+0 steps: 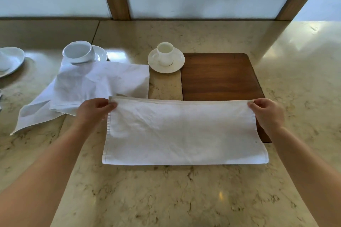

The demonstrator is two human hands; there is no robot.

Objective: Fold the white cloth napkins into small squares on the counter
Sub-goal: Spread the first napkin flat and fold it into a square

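A white cloth napkin [180,134] lies in front of me on the marble counter [166,199], doubled over into a wide rectangle with its folded edge nearest me. My left hand [92,111] pinches its far left corner. My right hand [267,113] pinches its far right corner. The napkin's right part covers the near edge of a wooden board [219,77]. A second white napkin [88,86] lies loose and crumpled to the left, behind my left hand.
A white cup on a saucer [165,59] stands at the board's far left corner. A white bowl [78,51] and plate sit on the loose napkin's far end. Another white plate [11,61] is at the left edge. Frosted panels with wooden posts close the back.
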